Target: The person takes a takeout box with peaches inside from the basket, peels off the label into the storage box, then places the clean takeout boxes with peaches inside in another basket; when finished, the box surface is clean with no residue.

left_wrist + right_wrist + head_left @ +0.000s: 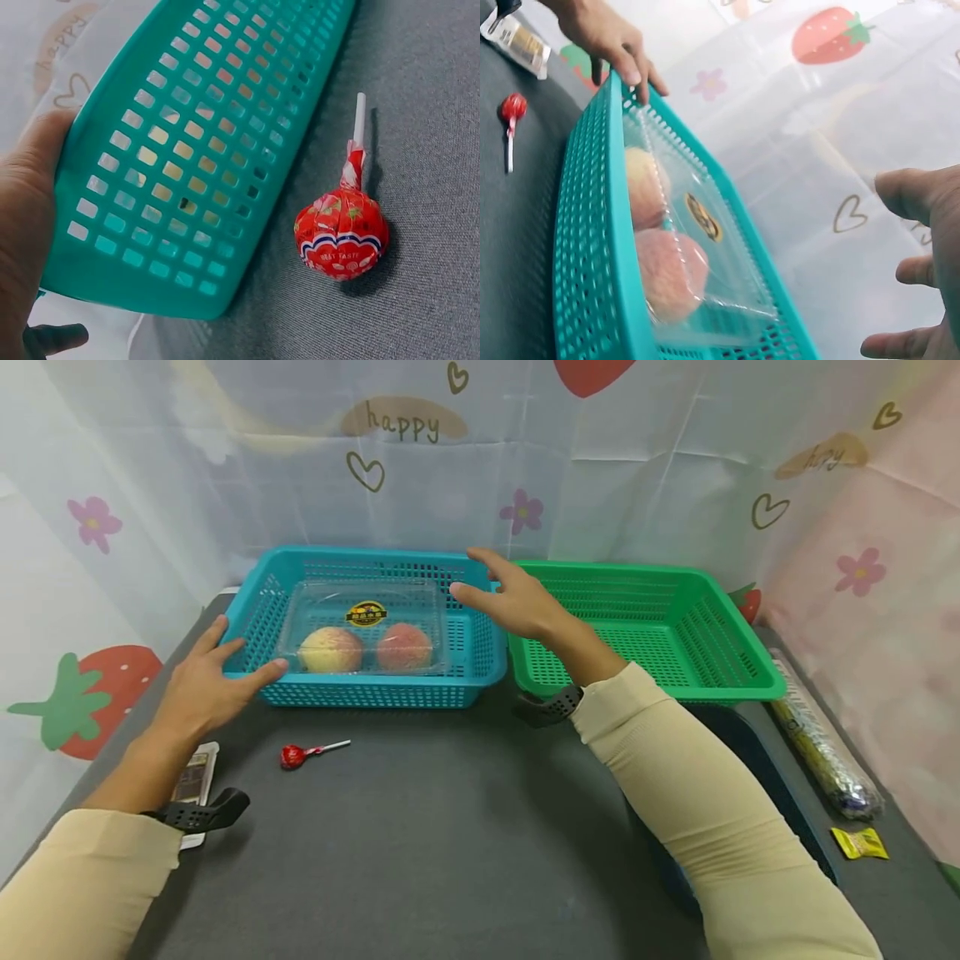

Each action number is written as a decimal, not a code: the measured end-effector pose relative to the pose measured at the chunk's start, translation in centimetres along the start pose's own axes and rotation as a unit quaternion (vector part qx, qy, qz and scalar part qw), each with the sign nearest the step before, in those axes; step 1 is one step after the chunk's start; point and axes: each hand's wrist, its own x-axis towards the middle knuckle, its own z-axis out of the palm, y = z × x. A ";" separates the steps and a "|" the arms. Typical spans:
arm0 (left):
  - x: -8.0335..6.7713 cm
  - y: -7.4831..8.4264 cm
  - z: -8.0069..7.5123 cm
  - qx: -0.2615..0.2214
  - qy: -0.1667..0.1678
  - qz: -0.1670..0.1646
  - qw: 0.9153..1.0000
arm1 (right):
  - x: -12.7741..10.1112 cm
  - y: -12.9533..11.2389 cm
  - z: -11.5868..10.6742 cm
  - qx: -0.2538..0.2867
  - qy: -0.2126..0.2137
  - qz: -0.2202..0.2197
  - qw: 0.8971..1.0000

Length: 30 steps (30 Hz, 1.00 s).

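A blue plastic basket (480, 660) holds a clear lidded box (435, 602) with two peaches, one yellowish (331, 650) and one pinker (404, 648). At the basket's left front corner is my left hand (206, 681), fingers spread, its thumb along the front rim and other fingertips at the left end. My right hand (517, 602) hovers over the basket's right end, holding nothing; its fingers and thumb are spread apart in the right wrist view. A red-wrapped lollipop (341, 232) lies on the table in front of the basket.
A green basket (705, 668) stands to the right, beside a dark blue tray (750, 743) partly hidden by my right sleeve. Farther right lie a long clear-wrapped package (825, 743) and a yellow packet (859, 842). A flat package (193, 777) lies under my left wrist.
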 end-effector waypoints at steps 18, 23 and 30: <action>-0.2 -0.1 0.0 -0.011 0.017 -0.005 1.000 | 2.7 -0.6 4.4 0.143 0.002 0.073 0.987; -0.2 -0.1 0.1 -0.011 0.019 -0.004 1.000 | 3.4 -0.5 5.3 0.164 -0.002 0.106 0.981; -0.2 -0.2 0.1 -0.011 0.019 -0.006 1.000 | 4.4 -0.4 6.0 0.194 -0.007 0.149 0.970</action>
